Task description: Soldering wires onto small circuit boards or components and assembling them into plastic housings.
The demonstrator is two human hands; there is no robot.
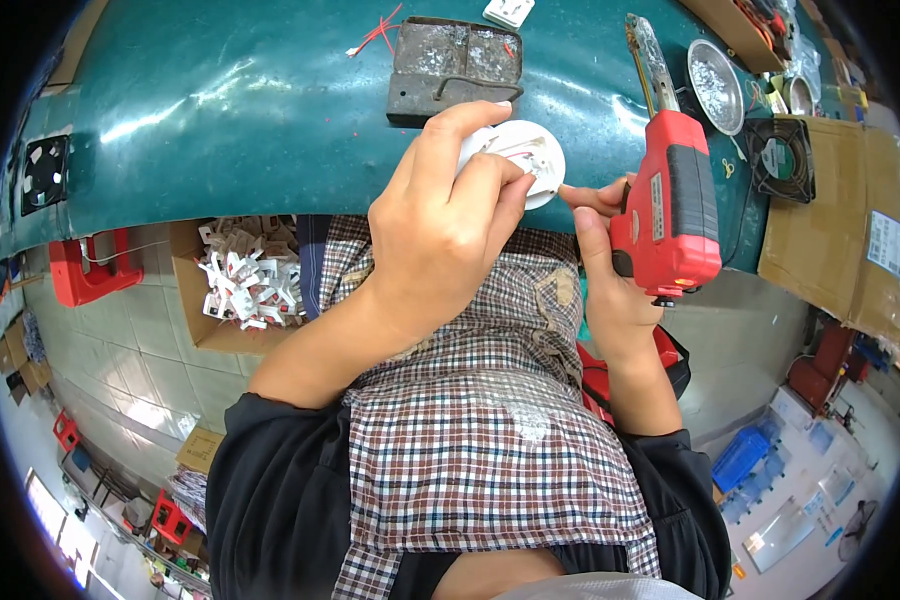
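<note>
Centrally, left hand (448, 215) gripping white disc (530, 160), right hand (610, 270) clutching red soldering gun (675, 205), white-labelled cardboard (850, 240) rightward

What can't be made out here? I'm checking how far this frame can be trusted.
Head view:
- White disc: its left part is hidden by the left hand.
- Soldering gun: its tip is too thin to trace.
- Right hand: its fingers are behind the gun's handle.
- Box of white parts: partly under the bench edge.

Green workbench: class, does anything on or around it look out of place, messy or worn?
Yes. Loose red wire offcuts lie scattered at the workbench's far edge, and the dark metal tray beside them is scorched and crusted with grey residue.
</note>
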